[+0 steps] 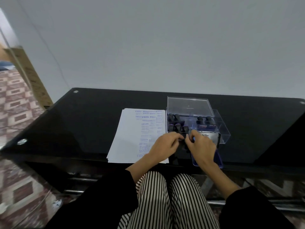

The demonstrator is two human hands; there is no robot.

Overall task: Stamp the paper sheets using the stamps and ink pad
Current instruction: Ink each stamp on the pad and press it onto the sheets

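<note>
at the left, a stack of paper sheets (pixel 132 139) lies on the black counter (pixel 82 126), and its top sheet is already crowded with blue-violet imprints along the right half, while the left half is bare. the left hand (pixel 165 146) is held over the near right corner of the stack, with its fingers curled onto a dark stamp (pixel 184 143) that sits between the two hands. the right hand (pixel 201 144) meets it from the other side, with its fingertips bent in and pinching the same stamp; which part each hand grips is hidden. just beyond the hands, more stamps (pixel 177 125) stand upright in a clear box (pixel 222 129) with its lid tipped back. the ink pad (pixel 212 138) lies open under and just beside the right hand, at the near edge of the counter.

the step in hand is judged to be the readying of a stamp, perhaps turned to check its face. next, the stamp would need to be passed to one hand, pressed face down on the pad, then set squarely on a bare patch of the sheet.
</note>
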